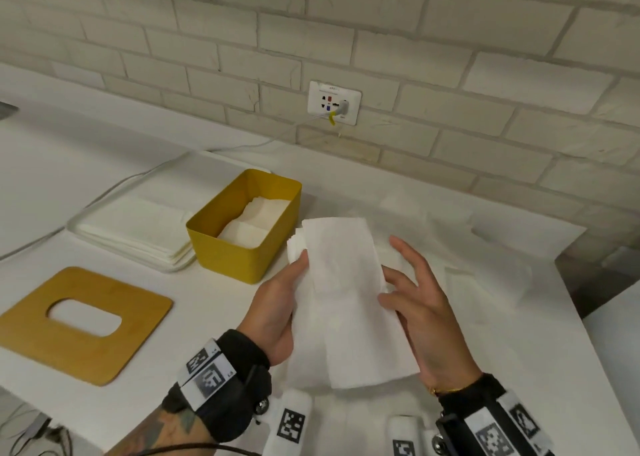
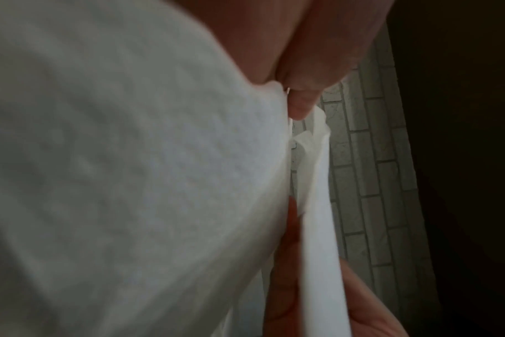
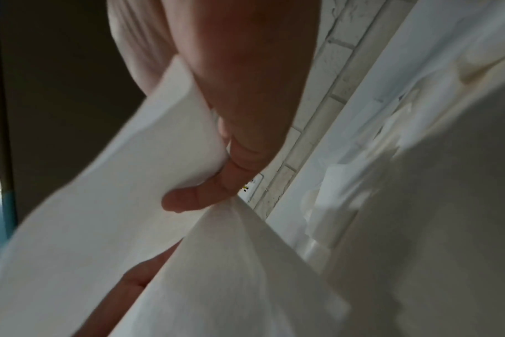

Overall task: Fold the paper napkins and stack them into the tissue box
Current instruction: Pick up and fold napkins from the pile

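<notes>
A folded white napkin [image 1: 346, 282] is held above the white table [image 1: 207, 334], just right of the yellow tissue box [image 1: 239, 247]. My left hand [image 1: 280, 303] grips its left edge, thumb on top and fingers hidden beneath. On the other side my right hand [image 1: 426, 317] pinches the right edge under its thumb, the other fingers spread and straight. Folded napkins [image 1: 256, 220] lie inside the open box. Close up, the napkin [image 2: 130, 159] fills the left wrist view. In the right wrist view the thumb [image 3: 205, 198] curls over the napkin [image 3: 101, 228].
A wooden lid [image 1: 79, 320] with an oval hole lies at the front left. A stack of unfolded napkins [image 1: 138, 230] sits behind it, left of the box. Loose napkins [image 1: 485, 272] are spread at the right. A wall socket [image 1: 334, 102] with a cable is on the brick wall.
</notes>
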A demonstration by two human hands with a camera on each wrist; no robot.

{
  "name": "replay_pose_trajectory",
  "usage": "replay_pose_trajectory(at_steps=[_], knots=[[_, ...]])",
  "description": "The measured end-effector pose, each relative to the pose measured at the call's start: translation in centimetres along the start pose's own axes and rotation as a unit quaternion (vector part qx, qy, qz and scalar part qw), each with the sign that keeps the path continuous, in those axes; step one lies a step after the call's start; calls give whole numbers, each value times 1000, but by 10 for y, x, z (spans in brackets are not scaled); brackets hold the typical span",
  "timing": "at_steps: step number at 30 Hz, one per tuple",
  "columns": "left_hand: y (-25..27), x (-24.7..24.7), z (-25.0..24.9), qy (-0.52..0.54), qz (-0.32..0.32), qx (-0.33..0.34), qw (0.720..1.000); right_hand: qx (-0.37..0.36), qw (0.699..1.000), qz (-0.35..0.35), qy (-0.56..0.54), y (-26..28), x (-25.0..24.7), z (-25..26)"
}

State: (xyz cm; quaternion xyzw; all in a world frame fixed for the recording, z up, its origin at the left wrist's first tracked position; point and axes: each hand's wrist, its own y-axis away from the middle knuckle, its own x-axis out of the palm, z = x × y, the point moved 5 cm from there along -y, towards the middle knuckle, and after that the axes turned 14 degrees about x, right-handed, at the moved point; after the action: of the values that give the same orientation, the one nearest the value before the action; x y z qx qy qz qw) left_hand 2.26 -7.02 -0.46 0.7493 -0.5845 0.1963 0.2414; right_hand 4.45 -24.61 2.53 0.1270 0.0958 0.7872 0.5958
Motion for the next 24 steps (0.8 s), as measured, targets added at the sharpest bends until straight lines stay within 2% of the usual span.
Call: replay_pose_trajectory(at_steps=[3,10,17,20,24], knots=[[2,-5,2,8,-5,-4,1000,-1,999,-32,42,1,1,-12],[5,-1,1,0,26,-2,1000,12,999,-11,-30,-5,13,-25],[-2,-7,5,3,33,8,999,-13,997,-55,61,-7,18,-26],[-1,-2,2,-18,60,15,998,-15,994,-64,88,-7,20,-26],[-3,-4,2,-55,51,32,997,-40,991,-78,105,-4,20,-24]])
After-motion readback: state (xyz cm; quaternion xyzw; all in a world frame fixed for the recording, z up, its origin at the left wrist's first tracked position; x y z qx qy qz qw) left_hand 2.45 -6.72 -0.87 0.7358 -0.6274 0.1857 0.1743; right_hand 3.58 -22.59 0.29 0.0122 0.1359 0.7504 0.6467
